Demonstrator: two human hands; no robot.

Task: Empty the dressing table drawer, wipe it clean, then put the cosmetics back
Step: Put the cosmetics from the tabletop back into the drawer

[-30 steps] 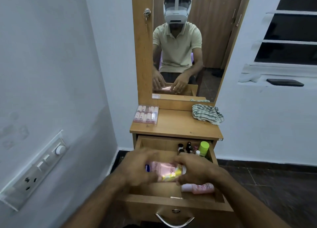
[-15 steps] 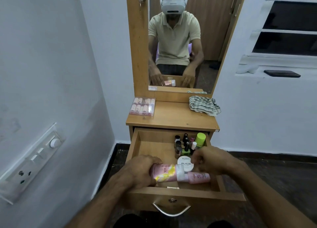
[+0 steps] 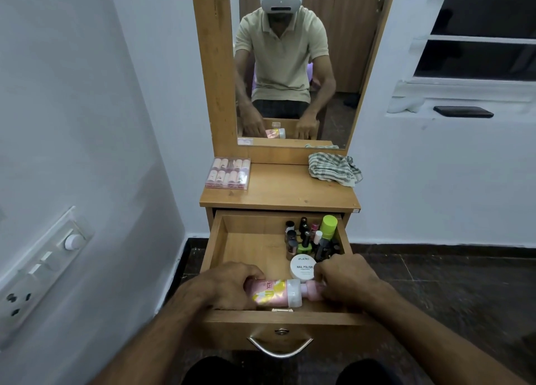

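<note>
A: Start big: the dressing table's counter [image 3: 278, 193] carries a clear box of pale lipsticks [image 3: 228, 172] at its back left and a striped cloth [image 3: 333, 168] crumpled at its back right, under the mirror [image 3: 293, 65].

B: And below it the drawer [image 3: 252, 239] is pulled right out, its left half bare wood, the cosmetics packed along the right.

A: At the back right stands a cluster of small nail polish bottles [image 3: 301, 239] with a lime-capped can [image 3: 329, 226] among them, all upright.

B: Nearer the front, a white round tub [image 3: 301, 267] reading "NAIL POLISH" sits just beside that cluster.

A: Now the hands. The left hand [image 3: 229, 287] grips a pink and yellow tube [image 3: 272, 292] lying on its side along the drawer's front, white cap pointing right.

B: The right hand [image 3: 345, 280] has fingers curled down onto a pink bottle [image 3: 311, 290] lying right against that cap.
</note>
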